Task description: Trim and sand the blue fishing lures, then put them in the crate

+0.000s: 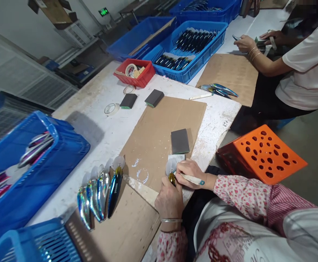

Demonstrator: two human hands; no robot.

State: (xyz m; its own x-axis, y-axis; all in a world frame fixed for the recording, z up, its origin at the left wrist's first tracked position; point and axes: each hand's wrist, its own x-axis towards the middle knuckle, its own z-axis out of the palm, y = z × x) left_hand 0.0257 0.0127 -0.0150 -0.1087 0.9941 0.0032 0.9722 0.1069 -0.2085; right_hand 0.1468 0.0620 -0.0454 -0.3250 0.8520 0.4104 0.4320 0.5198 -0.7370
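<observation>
My left hand [169, 199] is closed around a fishing lure [171, 178], with its yellowish head and clear round lip sticking out past the fingers. The rest of that lure is hidden in the hand. My right hand [191, 172] grips a slim tool with a whitish wrapped handle [193, 179], its working end hidden near the lure's head. Just beyond the hands, a dark sanding block [180, 141] rests on a cardboard sheet [167, 116]. To the left, several blue and silver lures [93, 196] lie side by side on another board [126, 222], lips pointing away.
A blue crate [66, 145] of lures stands at left. Further back are a red bin [148, 74] with tape rolls, two sanding blocks [154, 97], and blue crates [186, 74]. A co-worker [298, 69] sits at right, beyond an orange stool [276, 154].
</observation>
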